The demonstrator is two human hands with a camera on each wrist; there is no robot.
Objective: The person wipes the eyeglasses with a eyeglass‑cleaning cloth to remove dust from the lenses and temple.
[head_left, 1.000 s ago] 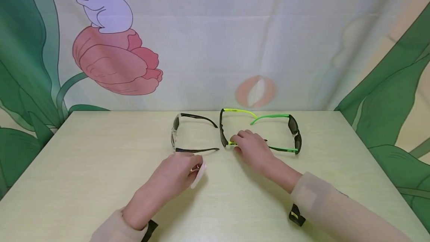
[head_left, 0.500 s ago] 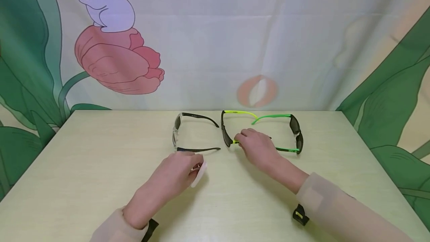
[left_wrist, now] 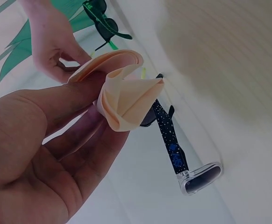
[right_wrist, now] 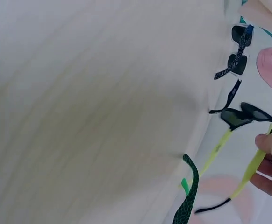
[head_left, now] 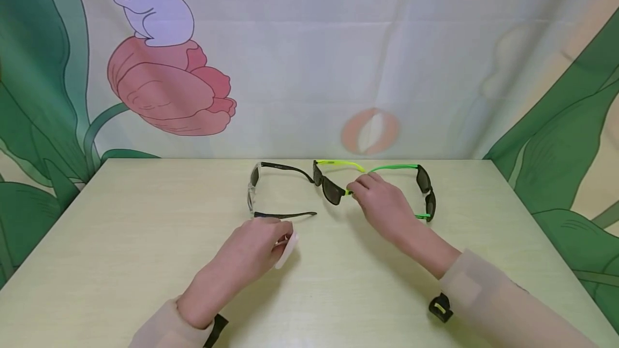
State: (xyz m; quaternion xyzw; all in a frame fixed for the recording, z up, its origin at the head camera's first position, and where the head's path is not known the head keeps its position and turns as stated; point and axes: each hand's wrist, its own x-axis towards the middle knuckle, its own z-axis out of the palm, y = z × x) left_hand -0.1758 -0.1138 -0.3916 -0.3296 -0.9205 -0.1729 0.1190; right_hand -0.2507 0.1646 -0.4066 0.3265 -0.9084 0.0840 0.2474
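My right hand (head_left: 387, 205) pinches one yellow temple of the black-fronted sunglasses (head_left: 332, 191), whose dark lenses face forward and left. In the right wrist view thumb and fingers grip that yellow arm (right_wrist: 254, 167) near the hinge. My left hand (head_left: 251, 246) holds a folded, pale peach cloth (left_wrist: 126, 100) between thumb and fingers, low over the table's middle. Just beyond it, clear-framed sunglasses (head_left: 254, 176) with black temples stand with both temples unfolded to the right. Green-armed sunglasses (head_left: 423, 179) lie at the right, partly hidden behind my right hand.
A pale wood table (head_left: 121, 240) carries everything. Along its back edge hangs a curtain (head_left: 300, 69) printed with a white animal, a pink flower and green leaves. Black straps (head_left: 440, 307) show at the sleeves.
My right hand has moved slightly right and away from me, lifting and turning the yellow-armed sunglasses so their lenses show more. The left hand with the cloth has stayed nearly still.
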